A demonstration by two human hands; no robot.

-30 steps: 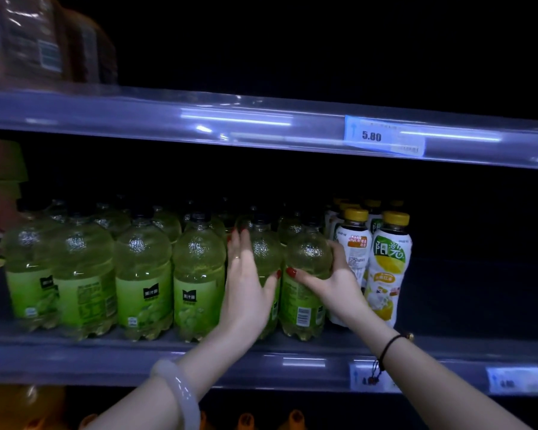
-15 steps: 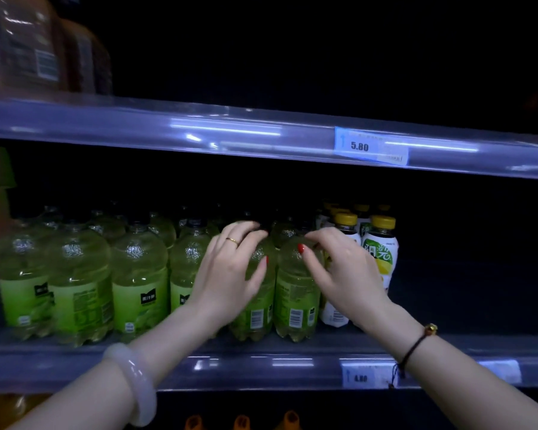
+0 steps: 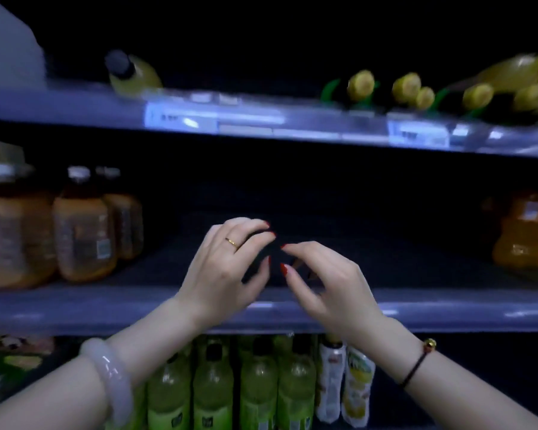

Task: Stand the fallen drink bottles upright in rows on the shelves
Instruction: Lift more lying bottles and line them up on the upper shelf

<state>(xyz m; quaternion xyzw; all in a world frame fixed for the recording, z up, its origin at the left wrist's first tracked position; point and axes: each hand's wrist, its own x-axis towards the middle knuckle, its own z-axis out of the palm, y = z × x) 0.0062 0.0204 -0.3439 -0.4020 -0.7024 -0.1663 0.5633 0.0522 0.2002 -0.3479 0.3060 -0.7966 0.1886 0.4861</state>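
A: Shelving, largest first?
B: Item 1, upper grey shelf (image 3: 75,107), blurred, with pale price tags (image 3: 180,117) on its front rail. Item 2, middle grey shelf (image 3: 75,305), dark at its centre.

A: Stock on the middle shelf?
B: Item 3, amber plastic bottles (image 3: 84,225), upright at the left end. Item 4, orange plastic bottles (image 3: 525,240), far right, too blurred to tell how they stand.

A: Below it?
B: Item 5, green plastic bottles with dark caps (image 3: 213,386), upright in a row. Item 6, two white-labelled bottles (image 3: 331,380), upright, just beside the green row on its right.

A: The fallen ones?
B: Item 7, yellow-capped bottles (image 3: 407,86), lying on their sides on the right half of the upper shelf, caps toward the front. Item 8, one yellow bottle with a black cap (image 3: 134,76), lying tilted on the same shelf, further left and apart from the rest.

A: Hands?
B: Item 9, left hand (image 3: 221,268) and right hand (image 3: 333,283), raised close together before the middle shelf's dark centre. The fingers (image 3: 249,225) of both are bent loosely, tips nearly meeting, with nothing visible between them.

A: Small items?
B: Milky white bangle (image 3: 109,377) on the left wrist. Black cord with a gold bead (image 3: 416,364) on the right wrist. Gold ring (image 3: 231,242) on the left hand.
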